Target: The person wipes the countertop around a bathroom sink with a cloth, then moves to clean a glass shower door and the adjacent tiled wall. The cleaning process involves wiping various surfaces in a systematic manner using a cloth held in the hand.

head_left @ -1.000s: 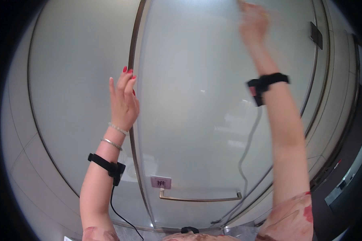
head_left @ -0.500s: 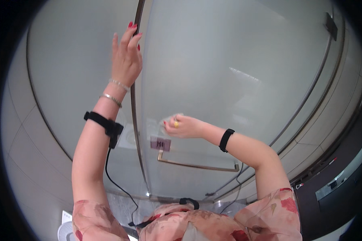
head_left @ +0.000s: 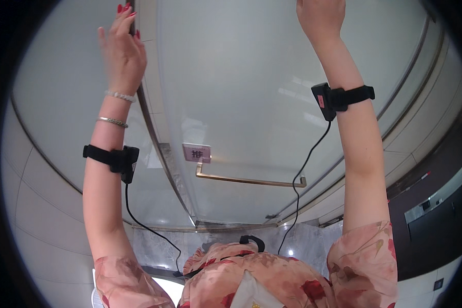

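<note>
My left hand (head_left: 126, 54) is raised at the upper left, its fingers stretched and apart. Its fingertips lie along the dark metal edge (head_left: 145, 100) of the left glass panel (head_left: 66, 97). Over the upper part of the frosted glass door (head_left: 231, 97), my right hand (head_left: 322, 16) is cut by the top of the picture. Its fingers are out of sight, so I cannot tell what they hold. A small pinkish sign (head_left: 197, 153) is on the door above a horizontal brass-coloured handle (head_left: 249, 180), below both hands.
Black straps with small boxes (head_left: 131, 164) sit on both forearms, and a cable (head_left: 298, 200) hangs from each. Pale tiled wall (head_left: 46, 205) curves round the left. At lower right is a dark panel (head_left: 426, 241). Grey marble (head_left: 156, 246) shows beyond the door's bottom.
My right hand has gone from beside the sign, where it held something whitish, up and right. A tiled strip now shows between door and dark edge. My left hand stays at that edge.
</note>
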`<action>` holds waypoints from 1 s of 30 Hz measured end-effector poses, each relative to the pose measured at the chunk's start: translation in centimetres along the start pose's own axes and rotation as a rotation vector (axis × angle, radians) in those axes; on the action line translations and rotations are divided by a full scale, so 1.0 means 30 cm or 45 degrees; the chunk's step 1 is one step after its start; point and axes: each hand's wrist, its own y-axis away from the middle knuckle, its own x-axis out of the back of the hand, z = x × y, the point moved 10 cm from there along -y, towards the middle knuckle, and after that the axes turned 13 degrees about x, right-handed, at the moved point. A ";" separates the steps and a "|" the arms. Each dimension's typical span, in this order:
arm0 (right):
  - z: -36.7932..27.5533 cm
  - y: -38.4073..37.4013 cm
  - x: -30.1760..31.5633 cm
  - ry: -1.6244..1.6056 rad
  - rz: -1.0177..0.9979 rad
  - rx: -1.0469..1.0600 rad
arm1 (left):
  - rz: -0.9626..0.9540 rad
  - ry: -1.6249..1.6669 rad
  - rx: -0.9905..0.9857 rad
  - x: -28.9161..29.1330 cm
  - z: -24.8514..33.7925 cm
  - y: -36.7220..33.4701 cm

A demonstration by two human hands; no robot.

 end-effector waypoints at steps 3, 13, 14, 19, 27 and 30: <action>0.021 0.064 -0.030 -0.254 -0.135 -0.138 | 0.023 -0.052 -0.001 0.013 -0.012 -0.002; -0.598 0.921 0.231 -0.748 -0.443 0.985 | -0.136 -0.300 -0.042 -0.020 0.010 -0.029; -0.516 0.921 0.244 -0.798 -0.455 0.898 | -0.131 -0.298 -0.064 -0.005 0.020 -0.038; 0.275 0.829 0.062 -1.002 -1.125 -0.351 | -0.292 -0.353 0.083 -0.049 0.112 -0.002; 0.777 0.614 0.313 0.149 -0.199 -0.246 | -0.941 0.383 0.001 -0.268 0.731 0.554; 0.540 0.839 0.285 -0.080 -0.287 -0.001 | -1.277 0.623 -0.047 -0.303 1.008 0.743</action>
